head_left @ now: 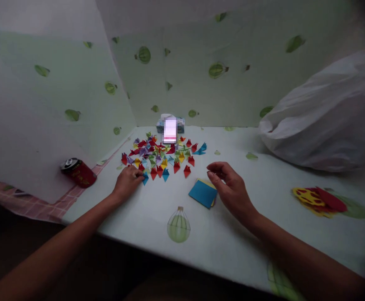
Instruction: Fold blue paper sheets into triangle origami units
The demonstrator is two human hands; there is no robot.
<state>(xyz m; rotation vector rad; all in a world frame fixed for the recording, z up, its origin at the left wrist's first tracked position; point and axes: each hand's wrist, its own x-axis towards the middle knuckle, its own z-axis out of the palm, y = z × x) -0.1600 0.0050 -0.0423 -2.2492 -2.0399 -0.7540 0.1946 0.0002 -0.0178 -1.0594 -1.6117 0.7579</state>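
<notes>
My left hand [129,183] pinches a small blue origami crane [145,179] at the front left edge of a crowd of folded paper cranes [159,170] in red, yellow, purple, green and blue. My right hand [229,184] hovers just right of a small stack of square paper [203,194], its thumb and fingers apart with nothing between them. Blue is the top sheet, and yellow edges stick out beneath it. Another blue crane [166,174] stands at the front of the crowd, to the right of the pinched one.
A lit phone [170,129] leans on a tissue box [181,124] behind the cranes. At left a red drink can [79,172] is tilted in the view. To the right lie red and yellow cut-out pieces [318,200], with a large white plastic bag [323,121] behind them.
</notes>
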